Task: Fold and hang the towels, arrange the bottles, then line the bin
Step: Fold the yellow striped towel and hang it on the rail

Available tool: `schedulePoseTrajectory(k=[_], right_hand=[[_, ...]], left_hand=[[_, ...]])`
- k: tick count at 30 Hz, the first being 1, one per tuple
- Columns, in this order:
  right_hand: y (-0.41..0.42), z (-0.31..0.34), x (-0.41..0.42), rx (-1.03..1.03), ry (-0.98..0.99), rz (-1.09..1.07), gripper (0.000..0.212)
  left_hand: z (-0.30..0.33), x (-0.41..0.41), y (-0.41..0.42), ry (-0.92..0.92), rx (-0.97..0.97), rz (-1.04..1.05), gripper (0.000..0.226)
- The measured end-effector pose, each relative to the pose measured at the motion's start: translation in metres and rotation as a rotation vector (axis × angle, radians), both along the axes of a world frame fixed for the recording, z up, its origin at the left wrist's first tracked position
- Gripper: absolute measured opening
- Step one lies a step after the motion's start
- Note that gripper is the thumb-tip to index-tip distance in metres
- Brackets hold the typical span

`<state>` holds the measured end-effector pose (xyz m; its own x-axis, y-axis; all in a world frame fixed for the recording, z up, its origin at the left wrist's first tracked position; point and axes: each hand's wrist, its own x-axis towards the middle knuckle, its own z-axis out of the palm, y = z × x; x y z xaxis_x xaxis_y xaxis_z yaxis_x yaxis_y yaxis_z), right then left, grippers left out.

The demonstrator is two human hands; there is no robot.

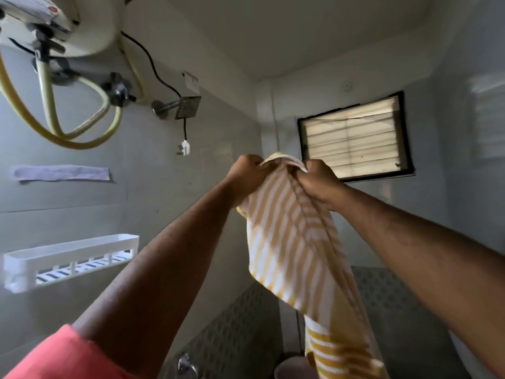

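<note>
Left hand (247,173) and right hand (318,177) grip the striped towel's (295,242) top edge.

Bare white wall shelf (71,258)

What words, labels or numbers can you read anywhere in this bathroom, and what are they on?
None can be read.
White water heater: a label strip and an orange dot sit on its underside, too blurred to read.
White wall socket plate: no legible marking.
Yellow and white striped towel, held by the left hand and right hand: stripes only, no tag visible.
White plastic wall shelf: no text.
</note>
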<state>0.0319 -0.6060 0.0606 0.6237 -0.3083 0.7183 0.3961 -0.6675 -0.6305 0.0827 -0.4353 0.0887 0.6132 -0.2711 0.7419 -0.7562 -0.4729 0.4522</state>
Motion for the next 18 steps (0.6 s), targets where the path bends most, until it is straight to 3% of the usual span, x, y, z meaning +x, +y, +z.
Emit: schedulePoseTrajectory(k=[3, 7, 9, 11, 14, 16, 18], right_hand=[[-0.01, 0.01, 0.002, -0.006, -0.03, -0.166, 0.025], [-0.02, 0.017, 0.001, 0.024, -0.051, -0.312, 0.027], [-0.027, 0.017, 0.002, 0.071, -0.076, -0.335, 0.022], [-0.031, 0.015, 0.004, 0.149, -0.083, -0.312, 0.018], [-0.032, 0.01, 0.007, 0.281, -0.002, -0.056, 0.008], [-0.025, 0.008, 0.007, 0.312, 0.058, 0.164, 0.013], [-0.017, 0.01, 0.008, 0.298, 0.064, 0.326, 0.009]], left_hand=[[-0.007, 0.006, 0.018, 0.227, 0.095, -0.234, 0.033], [-0.016, 0.028, 0.036, 0.368, 0.433, -0.032, 0.053], [-0.018, 0.047, 0.044, 0.405, 0.452, 0.11, 0.049], [-0.02, 0.061, 0.049, 0.411, 0.208, 0.184, 0.043], [-0.012, 0.06, 0.039, 0.373, -0.361, 0.007, 0.019], [0.0, 0.05, 0.025, 0.302, -0.5, -0.071, 0.019], [0.01, 0.039, 0.011, 0.166, -0.446, -0.099, 0.019]])
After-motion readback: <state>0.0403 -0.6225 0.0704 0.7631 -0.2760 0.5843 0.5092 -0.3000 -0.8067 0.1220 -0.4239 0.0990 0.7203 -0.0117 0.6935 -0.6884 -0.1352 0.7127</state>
